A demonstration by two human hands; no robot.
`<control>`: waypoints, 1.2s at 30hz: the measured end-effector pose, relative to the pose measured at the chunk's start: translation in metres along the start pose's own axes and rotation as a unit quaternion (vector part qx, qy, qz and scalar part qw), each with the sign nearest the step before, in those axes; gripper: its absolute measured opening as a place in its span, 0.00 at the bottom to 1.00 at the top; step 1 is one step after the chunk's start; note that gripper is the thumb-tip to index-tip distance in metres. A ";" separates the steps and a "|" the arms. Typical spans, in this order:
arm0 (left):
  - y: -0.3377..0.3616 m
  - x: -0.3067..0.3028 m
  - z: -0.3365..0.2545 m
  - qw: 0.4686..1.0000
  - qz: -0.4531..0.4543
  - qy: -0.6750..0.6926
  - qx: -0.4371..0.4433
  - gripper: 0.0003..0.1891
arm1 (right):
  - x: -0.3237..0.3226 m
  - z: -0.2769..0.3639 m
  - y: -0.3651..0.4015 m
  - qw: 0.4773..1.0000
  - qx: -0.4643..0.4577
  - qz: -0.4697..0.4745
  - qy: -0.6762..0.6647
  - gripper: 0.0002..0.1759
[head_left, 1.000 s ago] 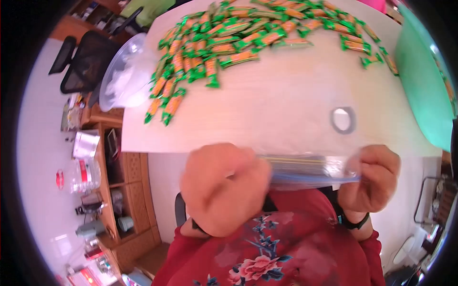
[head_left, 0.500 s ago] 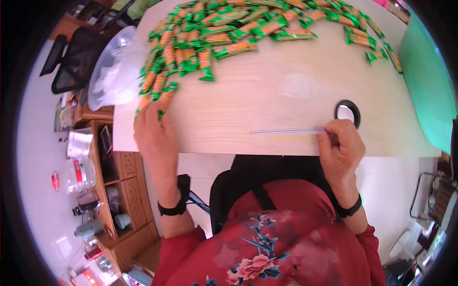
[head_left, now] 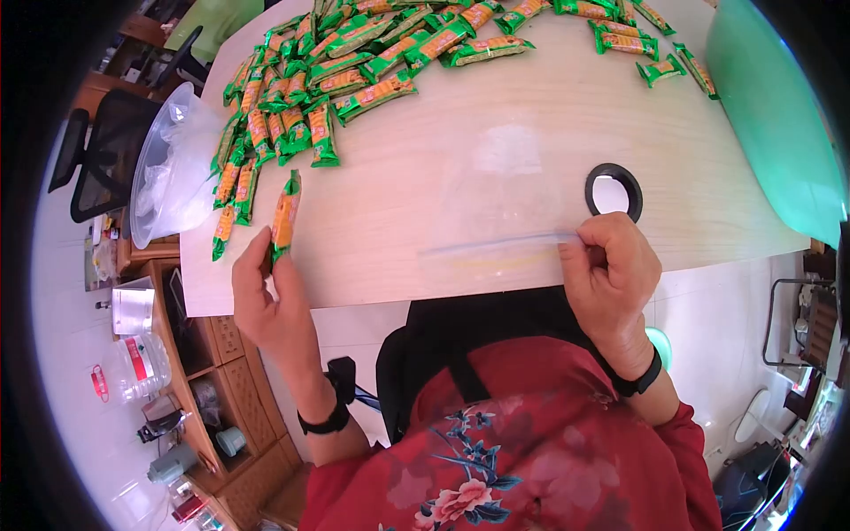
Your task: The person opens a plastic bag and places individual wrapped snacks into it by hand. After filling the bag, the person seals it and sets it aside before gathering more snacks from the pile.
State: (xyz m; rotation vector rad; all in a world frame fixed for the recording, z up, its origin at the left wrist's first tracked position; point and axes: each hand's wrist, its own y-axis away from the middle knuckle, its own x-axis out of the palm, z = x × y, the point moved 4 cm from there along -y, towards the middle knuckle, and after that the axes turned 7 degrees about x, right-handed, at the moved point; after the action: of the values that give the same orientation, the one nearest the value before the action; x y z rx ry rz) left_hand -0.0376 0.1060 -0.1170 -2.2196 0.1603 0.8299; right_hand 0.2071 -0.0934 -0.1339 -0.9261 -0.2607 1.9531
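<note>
My left hand (head_left: 266, 296) pinches one green-and-orange wrapped snack bar (head_left: 284, 215) by its near end, at the table's near left edge. A clear zip bag (head_left: 505, 208) lies flat on the wooden table (head_left: 425, 257), its blue seal strip facing me. My right hand (head_left: 609, 274) grips the right corner of that strip. A large heap of the same wrapped bars (head_left: 345, 62) covers the far left and far middle of the table, with a few more bars (head_left: 660, 66) at the far right.
A round black-rimmed hole (head_left: 613, 191) sits in the table just beyond my right hand. A clear plastic bag (head_left: 168, 173) hangs off the left edge. A green surface (head_left: 779, 115) borders the right. Black office chairs (head_left: 102, 150) and wooden shelves (head_left: 212, 389) stand at the left.
A second ago both hands held the zip bag up close. The bag was laid on the table, the left hand reached to the pile, and now it has drawn one bar toward me.
</note>
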 end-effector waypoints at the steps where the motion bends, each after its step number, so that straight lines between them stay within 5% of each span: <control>1: 0.006 -0.002 -0.006 0.990 -0.032 0.121 -0.070 0.15 | 0.001 0.000 -0.001 1.000 -0.006 -0.002 0.004 0.12; 4: 0.026 -0.021 -0.059 0.980 0.017 0.196 -0.003 0.15 | 0.001 0.001 0.000 1.000 -0.008 0.001 0.019 0.13; 6: 0.026 -0.017 -0.103 0.964 0.147 0.162 0.154 0.16 | 0.002 0.002 0.000 1.000 -0.009 0.003 0.025 0.12; 9: 0.043 0.004 -0.117 0.954 0.173 0.164 0.180 0.18 | 0.002 0.001 0.000 1.000 -0.003 -0.006 0.010 0.12; 24: 0.037 0.038 -0.119 0.972 0.065 0.083 0.212 0.18 | -0.002 0.003 0.003 0.996 -0.086 -0.033 0.010 0.13; 31: 0.037 0.058 -0.106 0.951 0.125 0.085 0.270 0.17 | -0.001 0.001 0.003 0.996 -0.091 -0.008 0.014 0.11; 36: 0.026 0.054 -0.117 0.944 0.089 -0.014 0.318 0.18 | -0.001 0.000 0.003 0.996 -0.092 -0.008 0.015 0.11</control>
State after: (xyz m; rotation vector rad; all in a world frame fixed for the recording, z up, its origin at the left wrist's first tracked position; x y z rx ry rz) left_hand 0.0559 0.0143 -0.1060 -1.5962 0.5438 0.7675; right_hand 0.2052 -0.0959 -0.1355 -1.0687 -0.4355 1.9214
